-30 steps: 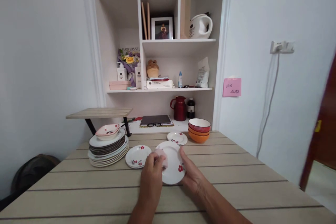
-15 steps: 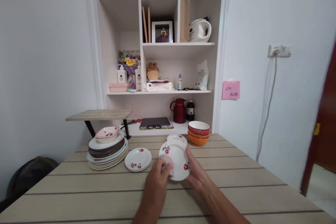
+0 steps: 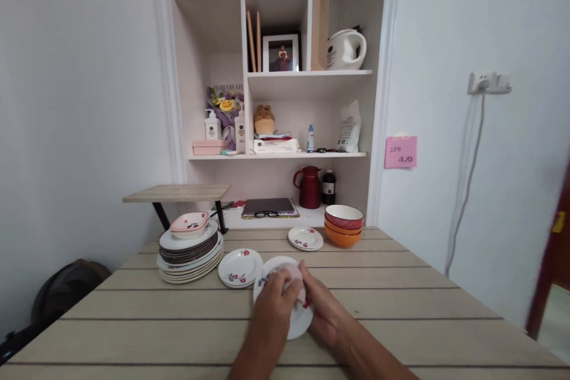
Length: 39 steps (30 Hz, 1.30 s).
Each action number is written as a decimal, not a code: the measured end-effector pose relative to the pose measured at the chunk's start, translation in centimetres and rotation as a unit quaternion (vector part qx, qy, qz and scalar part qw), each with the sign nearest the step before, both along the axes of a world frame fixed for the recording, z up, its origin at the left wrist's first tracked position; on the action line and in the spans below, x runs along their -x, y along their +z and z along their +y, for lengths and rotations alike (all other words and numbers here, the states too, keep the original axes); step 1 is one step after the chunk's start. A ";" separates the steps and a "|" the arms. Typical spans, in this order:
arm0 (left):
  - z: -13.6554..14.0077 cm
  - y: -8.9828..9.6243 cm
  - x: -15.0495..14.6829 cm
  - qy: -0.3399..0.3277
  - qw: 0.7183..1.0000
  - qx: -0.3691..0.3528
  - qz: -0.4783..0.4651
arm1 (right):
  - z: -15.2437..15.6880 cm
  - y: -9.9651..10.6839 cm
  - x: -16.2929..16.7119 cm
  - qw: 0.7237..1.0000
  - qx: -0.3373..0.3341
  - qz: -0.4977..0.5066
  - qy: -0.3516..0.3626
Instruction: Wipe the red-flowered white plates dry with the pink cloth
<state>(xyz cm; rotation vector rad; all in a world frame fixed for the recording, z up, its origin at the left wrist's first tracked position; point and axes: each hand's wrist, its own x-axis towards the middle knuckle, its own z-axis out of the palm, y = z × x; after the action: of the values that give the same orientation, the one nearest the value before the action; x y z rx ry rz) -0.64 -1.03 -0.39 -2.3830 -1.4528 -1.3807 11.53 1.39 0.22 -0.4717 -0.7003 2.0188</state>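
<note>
A small white plate [image 3: 299, 323] with red flowers is held tilted over the table by my right hand [image 3: 325, 312], which grips its right edge with the thumb up near the rim. Over the plate's face, my left hand [image 3: 275, 303] presses a pale pink cloth or pad [image 3: 295, 275], its fingers closed on it. Two similar flowered plates lie stacked [image 3: 240, 267] just left of the held one. Behind it sits another short stack of small flowered plates [image 3: 305, 238].
Stacked bowls [image 3: 343, 227], red over orange, stand at the back right. A tall pile of plates [image 3: 190, 258], topped by square dishes [image 3: 189, 222], is at the left beside a small raised shelf [image 3: 176, 193]. A red jug [image 3: 309, 189] stands in the shelving behind.
Both hands have brought the plate lower and closer to me, uncovering the small plates behind it. The pink cloth has shifted toward the plate's upper right. The view has turned slightly left.
</note>
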 end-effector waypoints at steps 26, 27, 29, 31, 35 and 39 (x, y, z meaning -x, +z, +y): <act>0.2 0.3 0.6 0.059 0.998 -0.003 -0.003 | 0.5 0.4 -0.7 0.998 -0.015 0.003 -0.061; 0.1 0.4 0.4 0.067 0.998 0.001 -0.001 | 0.6 0.4 -0.8 0.998 -0.011 0.004 -0.065; -0.3 0.5 -0.1 0.062 0.998 0.017 0.002 | 0.9 0.3 -1.2 0.998 -0.006 0.004 -0.067; -0.6 0.5 -0.5 0.034 0.998 0.047 0.005 | 1.1 0.2 -1.6 0.998 -0.009 0.006 -0.058; -0.5 0.1 -0.7 0.009 0.998 0.046 0.052 | 1.0 0.3 -1.6 0.999 -0.021 0.007 -0.031; 0.5 -0.8 0.0 0.012 0.994 -0.055 0.092 | 0.4 0.3 -0.8 1.000 -0.019 0.012 -0.010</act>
<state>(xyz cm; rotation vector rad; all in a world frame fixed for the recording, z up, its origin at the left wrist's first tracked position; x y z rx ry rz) -0.62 -0.52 -1.18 -2.3461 -1.3183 -1.1668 12.31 1.84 0.53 -0.4290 -0.7148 1.9854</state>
